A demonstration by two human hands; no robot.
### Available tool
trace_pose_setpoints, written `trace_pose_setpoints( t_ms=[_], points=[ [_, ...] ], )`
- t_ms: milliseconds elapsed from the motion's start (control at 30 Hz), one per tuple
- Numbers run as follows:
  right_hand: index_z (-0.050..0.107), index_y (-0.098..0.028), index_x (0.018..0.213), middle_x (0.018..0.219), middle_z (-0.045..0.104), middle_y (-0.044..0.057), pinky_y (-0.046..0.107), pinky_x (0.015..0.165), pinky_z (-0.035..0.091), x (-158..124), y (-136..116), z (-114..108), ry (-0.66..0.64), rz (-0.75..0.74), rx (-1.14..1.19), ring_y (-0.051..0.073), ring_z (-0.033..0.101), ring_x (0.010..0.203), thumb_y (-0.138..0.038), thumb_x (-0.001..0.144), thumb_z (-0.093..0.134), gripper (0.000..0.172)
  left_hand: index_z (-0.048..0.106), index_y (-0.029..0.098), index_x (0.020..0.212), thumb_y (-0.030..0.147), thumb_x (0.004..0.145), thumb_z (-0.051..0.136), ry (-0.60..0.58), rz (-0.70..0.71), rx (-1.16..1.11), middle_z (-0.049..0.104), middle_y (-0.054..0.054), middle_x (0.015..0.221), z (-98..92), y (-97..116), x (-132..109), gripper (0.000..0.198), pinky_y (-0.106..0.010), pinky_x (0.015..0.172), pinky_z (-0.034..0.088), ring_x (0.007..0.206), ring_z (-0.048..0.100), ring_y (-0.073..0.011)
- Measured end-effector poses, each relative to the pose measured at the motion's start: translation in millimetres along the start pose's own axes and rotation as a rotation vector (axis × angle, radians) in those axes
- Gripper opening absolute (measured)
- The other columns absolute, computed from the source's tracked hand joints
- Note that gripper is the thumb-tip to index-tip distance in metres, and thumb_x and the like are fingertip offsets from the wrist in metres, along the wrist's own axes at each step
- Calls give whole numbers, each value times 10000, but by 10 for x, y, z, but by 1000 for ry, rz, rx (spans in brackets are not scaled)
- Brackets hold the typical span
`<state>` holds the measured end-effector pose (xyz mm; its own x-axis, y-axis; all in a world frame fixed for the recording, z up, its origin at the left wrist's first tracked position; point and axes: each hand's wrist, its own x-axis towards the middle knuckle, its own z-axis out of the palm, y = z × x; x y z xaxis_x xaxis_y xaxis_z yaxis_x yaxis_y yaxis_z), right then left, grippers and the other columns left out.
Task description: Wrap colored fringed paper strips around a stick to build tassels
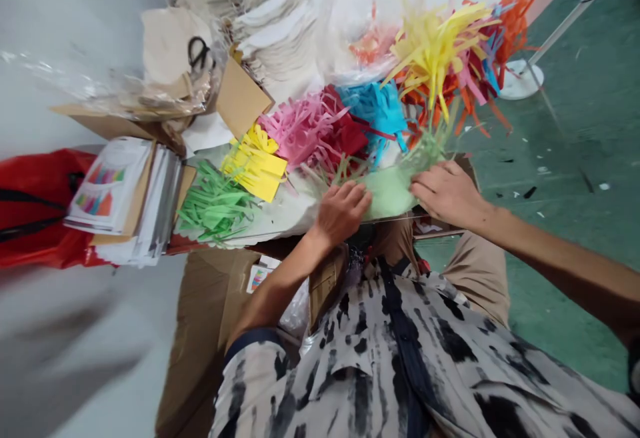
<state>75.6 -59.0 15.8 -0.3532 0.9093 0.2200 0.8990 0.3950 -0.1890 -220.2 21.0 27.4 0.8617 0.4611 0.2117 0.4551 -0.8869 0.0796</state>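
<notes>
A pale wall is rising at the left, and soft shadows are darkening the near left. Green floor is spreading across the right, where a white round base is supporting a slim pole.

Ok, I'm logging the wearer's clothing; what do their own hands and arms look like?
The left hand and right hand wear no gloves. The left sleeve, short pale grey-white fabric with black streaks, ends in a dark navy band. The right sleeve is largely cut off.
</notes>
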Motion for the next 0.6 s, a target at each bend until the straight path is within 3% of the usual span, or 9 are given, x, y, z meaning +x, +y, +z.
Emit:
trace_pose_setpoints(
  t_ms=[100,133,233,300,467,600],
  points=[
    [698,-287,998,1156,813,86,486,999,437,-139,12,115,-1,-10,21,312,664,1065,-228,967,571,144,736,211,1416,174,1091,535,6,47,-88,776,-156,1427,166,157,-81,384,-511,1205,531,1451,671,-300],
    [713,-272,1045,1196,816,104,493,1006,435,-163,23,110,5,-29,15,330,670,1107,-219,927,597,175,736,213,1413,163,1098,525,5,73,-133,788,-140,1408,199,195,-82,383,-507,1228,522,1438,679,-284],
    [744,-228,1221,1374,806,109,497,1010,424,-186,84,48,-1,-133,40,345,689,1207,-215,928,589,332,771,197,1294,154,1115,510,13,93,-271,826,-112,1278,258,244,-56,319,-450,1148,582,1270,741,-238],
    [771,-250,1247,1395,814,69,477,986,423,-172,139,1,-22,-167,129,319,715,1208,-253,1002,564,321,790,185,1198,201,1125,547,52,37,-341,829,-114,1211,266,240,-48,254,-423,1077,605,1187,746,-230],
    [830,-308,1040,1159,863,35,429,905,477,-64,225,-90,-61,-10,418,275,759,1052,-424,1057,593,264,800,207,1079,339,1123,645,95,-191,-449,835,-85,1143,199,226,-49,209,-410,1038,552,1146,731,-238],
    [761,-283,845,797,759,31,378,738,474,25,173,-86,-52,237,521,226,665,751,-585,1058,611,398,767,212,994,392,1113,670,117,-410,-395,825,-71,1021,200,222,28,237,-384,924,506,1033,718,-247]
  ],
)
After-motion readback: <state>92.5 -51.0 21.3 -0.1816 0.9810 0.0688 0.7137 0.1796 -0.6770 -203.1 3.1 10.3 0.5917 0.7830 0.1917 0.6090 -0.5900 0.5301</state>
